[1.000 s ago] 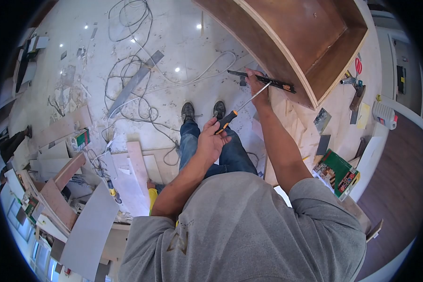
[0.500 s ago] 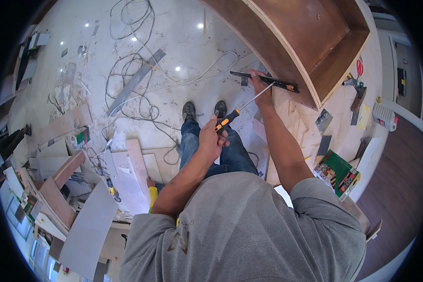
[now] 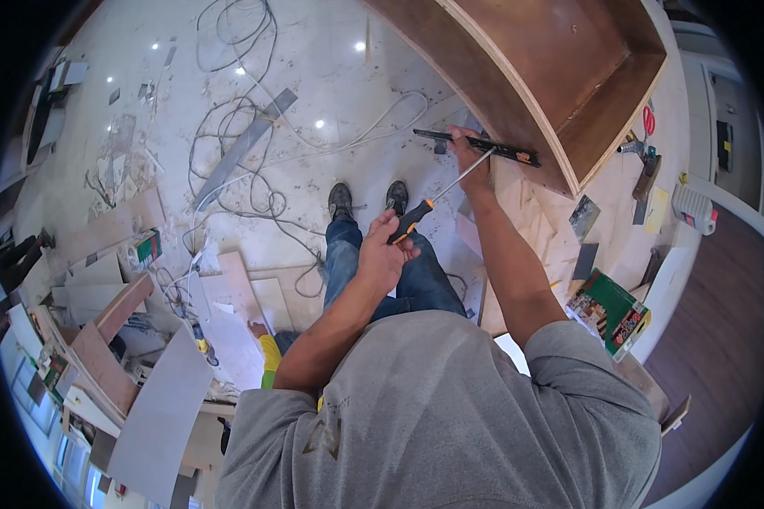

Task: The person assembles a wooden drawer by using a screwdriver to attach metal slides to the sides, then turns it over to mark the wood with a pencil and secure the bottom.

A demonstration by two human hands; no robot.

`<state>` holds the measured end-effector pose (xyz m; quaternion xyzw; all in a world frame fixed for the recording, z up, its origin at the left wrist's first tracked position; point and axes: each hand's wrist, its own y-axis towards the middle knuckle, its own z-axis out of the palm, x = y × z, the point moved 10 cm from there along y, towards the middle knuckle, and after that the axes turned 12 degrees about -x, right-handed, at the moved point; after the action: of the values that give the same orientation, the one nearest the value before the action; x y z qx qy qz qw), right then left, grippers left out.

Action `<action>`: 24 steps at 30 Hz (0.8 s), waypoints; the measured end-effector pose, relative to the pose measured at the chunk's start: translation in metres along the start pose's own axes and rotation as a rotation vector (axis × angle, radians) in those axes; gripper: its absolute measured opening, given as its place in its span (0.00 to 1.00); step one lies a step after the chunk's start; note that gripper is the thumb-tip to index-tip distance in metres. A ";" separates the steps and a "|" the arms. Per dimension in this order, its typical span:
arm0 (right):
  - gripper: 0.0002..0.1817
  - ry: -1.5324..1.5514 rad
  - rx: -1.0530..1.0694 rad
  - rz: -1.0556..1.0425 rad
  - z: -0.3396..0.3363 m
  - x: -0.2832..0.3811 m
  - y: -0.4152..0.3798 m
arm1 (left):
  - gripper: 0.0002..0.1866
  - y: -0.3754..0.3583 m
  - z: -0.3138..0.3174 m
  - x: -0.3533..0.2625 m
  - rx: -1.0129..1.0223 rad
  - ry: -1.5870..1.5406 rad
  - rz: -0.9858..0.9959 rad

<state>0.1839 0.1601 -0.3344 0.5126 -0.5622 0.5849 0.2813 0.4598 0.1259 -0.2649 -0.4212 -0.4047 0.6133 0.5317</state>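
My left hand (image 3: 384, 254) is closed around the black and orange handle of a screwdriver (image 3: 410, 222). The screwdriver's shaft slants up to the right, and its tip meets a black drawer slide (image 3: 505, 151). My right hand (image 3: 469, 157) grips that slide near its middle, with some fingers hidden behind it. The slide's right end lies against the lower side of a brown wooden cabinet box (image 3: 530, 106) with pale plywood edges. Its left end sticks out past the box.
Looped cables (image 3: 255, 161) and scraps litter the pale floor. At right are a green box (image 3: 607, 312), a white jug (image 3: 694, 209), a hand plane (image 3: 647, 178) and red-handled scissors (image 3: 648, 120). Another person's yellow sleeve (image 3: 270, 356) shows at lower left, beside boards (image 3: 244, 293).
My left hand has turned the screwdriver handle slightly, its tip still at the slide. The other person's hand and yellow sleeve have reached further out at lower left.
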 end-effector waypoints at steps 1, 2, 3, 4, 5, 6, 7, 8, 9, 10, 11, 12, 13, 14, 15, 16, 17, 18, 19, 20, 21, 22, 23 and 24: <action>0.17 -0.010 -0.003 -0.007 0.000 0.000 0.000 | 0.18 -0.001 0.001 -0.002 -0.057 -0.043 0.055; 0.17 -0.006 -0.001 -0.002 0.000 -0.001 0.000 | 0.19 -0.001 -0.004 -0.007 -0.115 -0.084 0.112; 0.17 -0.001 0.001 0.002 0.000 -0.002 0.000 | 0.19 0.001 -0.004 -0.005 -0.071 0.000 0.064; 0.16 0.003 0.002 0.005 0.000 -0.003 0.000 | 0.18 0.002 -0.008 -0.005 -0.025 0.083 0.015; 0.16 0.014 -0.002 0.013 0.000 -0.004 0.000 | 0.18 0.003 -0.009 -0.002 0.021 0.164 -0.034; 0.16 0.026 -0.006 0.020 0.000 -0.005 0.000 | 0.18 0.005 -0.013 0.001 0.005 0.179 -0.061; 0.16 0.037 -0.010 0.026 0.000 -0.005 0.001 | 0.18 0.007 -0.016 0.004 -0.009 0.194 -0.088; 0.16 0.038 -0.001 0.011 0.000 -0.003 0.000 | 0.18 0.008 -0.018 0.007 -0.022 0.209 -0.116; 0.15 0.038 0.007 -0.003 0.001 -0.001 0.000 | 0.18 0.002 -0.010 0.000 -0.059 0.131 -0.052; 0.15 0.038 0.016 -0.016 0.001 0.001 -0.001 | 0.18 -0.006 -0.002 -0.003 -0.098 0.053 0.012; 0.15 0.024 -0.002 -0.008 0.000 0.001 -0.001 | 0.19 -0.012 0.000 -0.009 -0.139 -0.026 0.076; 0.15 0.009 -0.019 0.002 -0.001 0.000 -0.001 | 0.19 -0.012 0.002 -0.010 -0.104 0.007 0.085; 0.15 -0.005 -0.035 0.011 -0.001 -0.001 -0.001 | 0.19 -0.009 0.003 -0.012 -0.068 0.040 0.096; 0.15 -0.009 -0.019 -0.005 0.001 0.001 -0.002 | 0.20 -0.007 0.003 -0.013 -0.032 0.073 0.106; 0.15 -0.015 -0.003 -0.022 0.002 0.004 -0.003 | 0.19 -0.005 -0.002 -0.009 -0.031 0.100 0.039; 0.15 -0.021 0.014 -0.039 0.004 0.006 -0.006 | 0.19 -0.003 -0.009 -0.006 -0.030 0.127 -0.028; 0.15 -0.015 0.023 -0.077 0.004 0.007 -0.008 | 0.19 -0.002 -0.015 -0.002 -0.028 0.154 -0.094; 0.15 -0.009 0.031 -0.115 0.005 0.006 -0.011 | 0.19 -0.001 -0.018 -0.001 -0.032 0.151 -0.103; 0.15 -0.004 0.039 -0.153 0.005 0.006 -0.014 | 0.20 -0.001 -0.022 0.000 -0.036 0.148 -0.113; 0.14 -0.036 0.052 -0.116 0.006 0.005 -0.018 | 0.20 -0.001 -0.026 0.002 -0.040 0.145 -0.123; 0.14 -0.067 0.065 -0.079 0.006 0.006 -0.027 | 0.20 -0.004 -0.026 -0.001 0.001 0.181 -0.065; 0.13 -0.096 0.073 -0.042 0.005 0.007 -0.037 | 0.21 -0.009 -0.027 -0.005 0.043 0.221 -0.007; 0.13 -0.073 0.100 -0.036 0.005 0.012 -0.050 | 0.22 -0.016 -0.027 -0.010 0.089 0.265 0.053; 0.13 -0.046 0.125 -0.036 0.006 0.020 -0.064 | 0.22 -0.026 -0.029 -0.016 0.095 0.324 0.096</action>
<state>0.2377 0.1633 -0.2935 0.5525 -0.5216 0.6018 0.2459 0.4971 0.1139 -0.2480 -0.5080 -0.2637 0.5804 0.5792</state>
